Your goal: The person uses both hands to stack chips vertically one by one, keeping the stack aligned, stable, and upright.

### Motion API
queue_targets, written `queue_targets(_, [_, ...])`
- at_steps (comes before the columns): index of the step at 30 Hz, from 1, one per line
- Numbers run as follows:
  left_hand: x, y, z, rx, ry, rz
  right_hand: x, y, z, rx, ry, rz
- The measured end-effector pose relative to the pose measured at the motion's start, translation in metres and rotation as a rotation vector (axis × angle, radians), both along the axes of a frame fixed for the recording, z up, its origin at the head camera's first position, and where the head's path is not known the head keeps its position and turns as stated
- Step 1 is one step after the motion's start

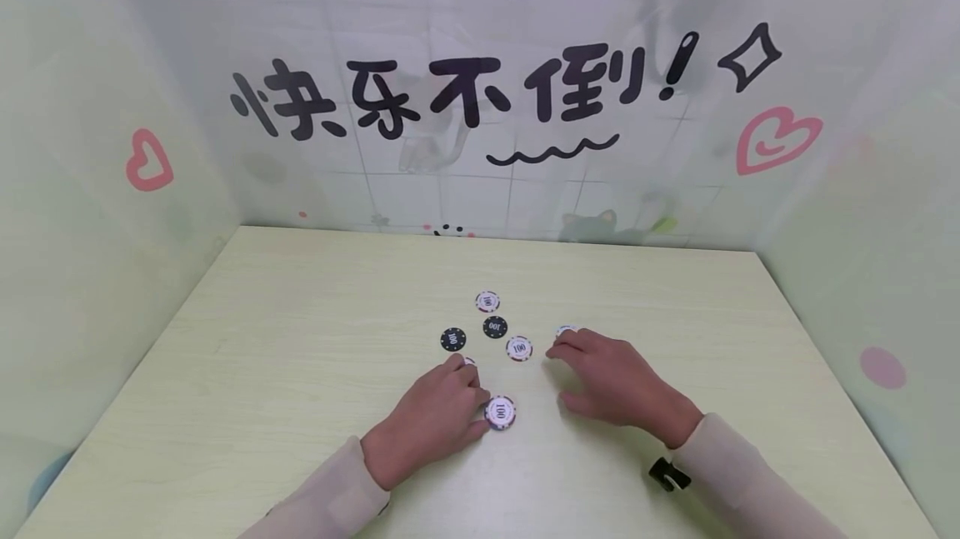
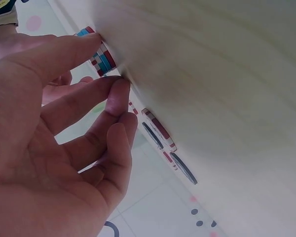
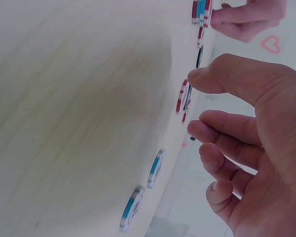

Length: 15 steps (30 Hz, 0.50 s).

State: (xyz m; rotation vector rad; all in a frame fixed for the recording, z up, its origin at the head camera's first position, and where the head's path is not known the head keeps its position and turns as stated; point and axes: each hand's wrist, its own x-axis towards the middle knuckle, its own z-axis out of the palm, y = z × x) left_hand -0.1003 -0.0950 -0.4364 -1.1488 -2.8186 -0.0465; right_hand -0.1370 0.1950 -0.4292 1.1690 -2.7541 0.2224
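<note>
A short stack of poker chips [image 1: 500,411] stands on the table, with a white chip marked 100 on top. Red and blue edges show in the stack [image 2: 106,60] in the left wrist view. My left hand [image 1: 429,424] holds this stack at its left side between thumb and forefinger. To the right, my right hand [image 1: 618,379] hovers with loosely bent fingers and nothing between them. Just past its fingertips a white chip [image 1: 567,329] shows, partly covered. In the right wrist view two blue-edged chips [image 3: 157,168] lie flat beside these fingers.
Between and beyond the hands lie a red-edged white chip [image 1: 519,348], another white chip [image 1: 487,301] and two black chips [image 1: 495,326]. One more chip [image 1: 469,361] peeks out behind the left fingers. A printed cloth [image 1: 480,189] walls the table [image 1: 315,297] at back and sides.
</note>
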Motion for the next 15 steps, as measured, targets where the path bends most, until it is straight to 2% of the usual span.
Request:
queue_targets(8, [0.001, 0.001, 0.001, 0.008, -0.004, 0.003, -0.003, 0.020, -0.001, -0.007, -0.003, -0.077])
queue_targets(15, [0.001, 0.002, 0.003, 0.001, 0.012, -0.002, -0.009, 0.031, -0.002, -0.036, -0.044, -0.148])
